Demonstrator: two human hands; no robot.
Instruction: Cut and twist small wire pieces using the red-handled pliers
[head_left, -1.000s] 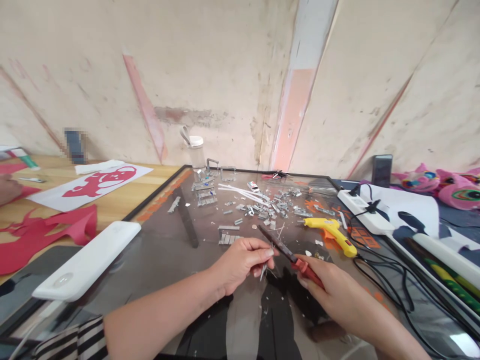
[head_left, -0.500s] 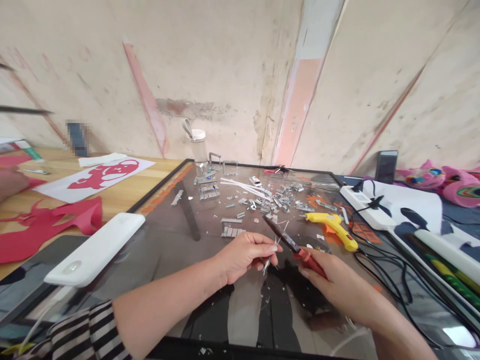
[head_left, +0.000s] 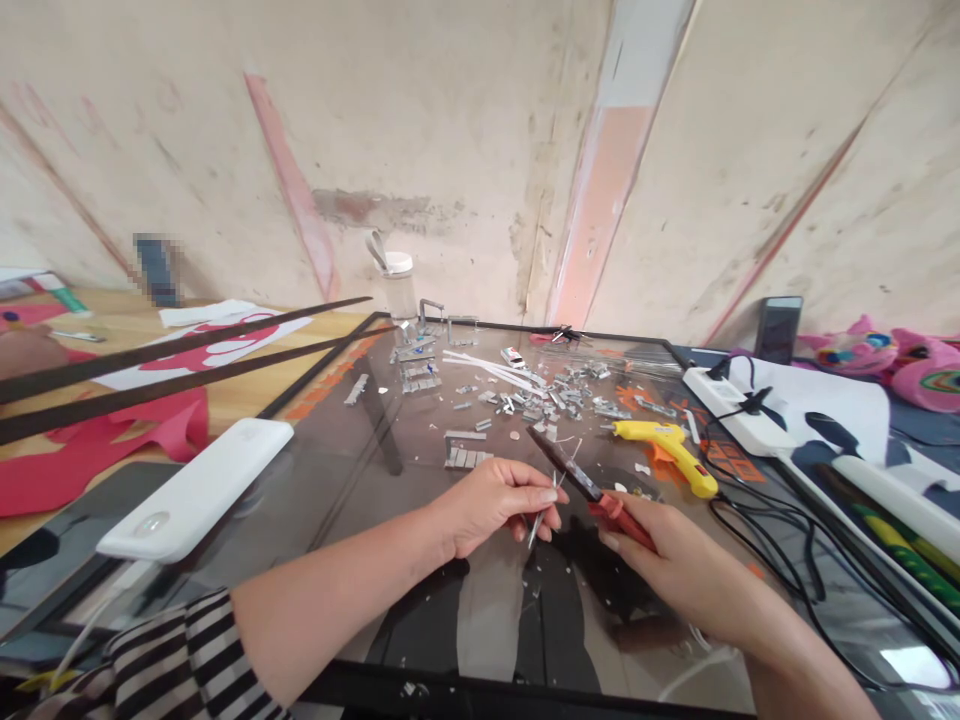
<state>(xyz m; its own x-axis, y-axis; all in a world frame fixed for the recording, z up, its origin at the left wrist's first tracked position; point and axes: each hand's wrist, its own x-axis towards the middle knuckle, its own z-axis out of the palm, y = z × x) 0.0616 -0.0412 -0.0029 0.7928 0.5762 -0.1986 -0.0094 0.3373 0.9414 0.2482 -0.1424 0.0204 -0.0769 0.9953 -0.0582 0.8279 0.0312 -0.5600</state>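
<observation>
Left hand (head_left: 508,503): pinching thin strips (head_left: 535,530), count unclear | right hand (head_left: 660,543): clamped on one red-handled tool (head_left: 589,489) | one yellow glue gun (head_left: 672,441)

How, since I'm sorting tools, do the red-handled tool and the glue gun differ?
The red-handled tool is gripped in the right hand; the glue gun lies on the table. The tool is straight, the glue gun angled. The tool has a dark front, the glue gun is mostly yellow. Both point leftward in the picture.
</observation>
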